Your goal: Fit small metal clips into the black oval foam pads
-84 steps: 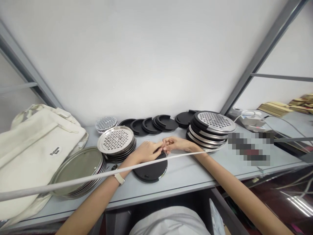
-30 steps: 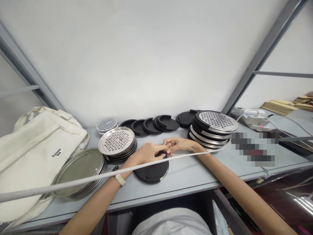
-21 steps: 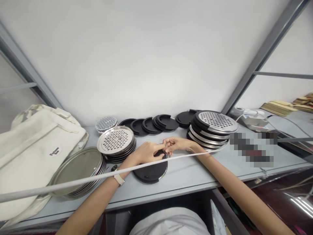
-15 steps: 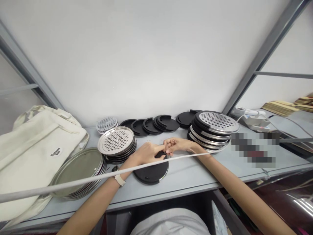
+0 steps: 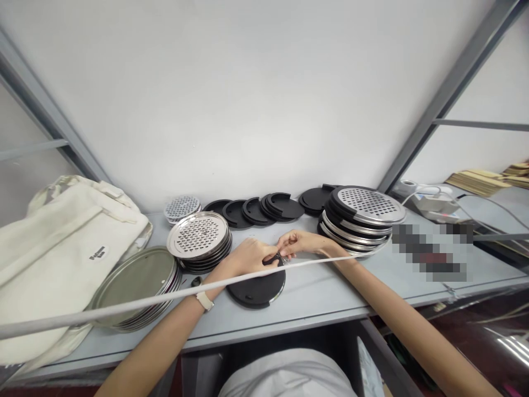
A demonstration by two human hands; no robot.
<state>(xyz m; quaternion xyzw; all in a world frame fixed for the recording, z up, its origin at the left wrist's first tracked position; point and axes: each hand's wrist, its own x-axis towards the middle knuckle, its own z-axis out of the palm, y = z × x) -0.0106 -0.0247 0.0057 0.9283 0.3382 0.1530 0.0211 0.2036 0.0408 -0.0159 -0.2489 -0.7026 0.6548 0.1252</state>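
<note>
My left hand (image 5: 251, 257) and my right hand (image 5: 301, 242) meet above the far edge of a black round disc (image 5: 258, 289) lying on the bench. The left fingers are closed in a pinch around something small and dark. Opposite them, the right thumb and fingers pinch at the same spot. A small dark piece with a shiny bit (image 5: 283, 258) shows between the fingertips, too small to name. Left of the hands is a stack topped by a perforated metal disc (image 5: 200, 237). Beside the right wrist rises a taller stack (image 5: 366, 205) of perforated metal and black discs.
Several black discs (image 5: 237, 214) overlap along the wall. Green round plates (image 5: 134, 284) and a cream cloth bag (image 5: 53, 259) occupy the left. A pale rod (image 5: 124, 306) crosses in front of my forearms. White electrical devices with cables (image 5: 432, 201) sit at right.
My left index finger, stretched toward the right hand before, is now curled in. A small dark piece now shows between the fingertips. The black disc stays in place.
</note>
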